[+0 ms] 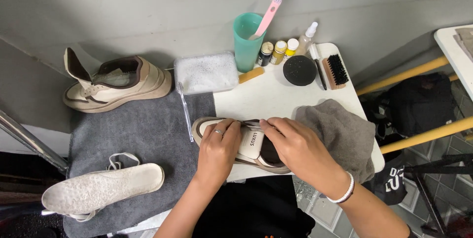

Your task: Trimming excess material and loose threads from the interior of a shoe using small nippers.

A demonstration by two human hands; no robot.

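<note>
Hands meet over a tan and cream sneaker [256,156] lying on the white bench [276,95], near its front edge. The left hand [219,147], ring on one finger, lies curled over the shoe's side and holds it down. The right hand [295,147] has its fingers pinched together at the tongue, close on the lace area; whether they grip a lace I cannot tell.

Risks, as I judge them: the sneaker sits close to the bench edge, so a hard pull could drag it off toward the lap. The tray [206,73] of foamy water stands just behind, and a careless elbow or a swing of the shoe could slop it onto the grey mat [143,129]. The teal cup [246,41] looks top-heavy with a pink brush [268,14] leaning out of it, and could tip into the small bottles [278,51] beside it.

Materials: the sneaker looks like smooth leather with a stiff rubber sole. The mat is soft, napped cloth; the grey towel [340,134] by the right hand is thick and crumpled. A second sneaker [116,83] stands on the mat's far side, tongue pulled up. An insole [101,188], pale and pebbled, lies at the near left with white laces [120,160] beside it. A round black sponge [299,70] looks porous; the wooden brush [336,70] has dark, stiff bristles.
</note>
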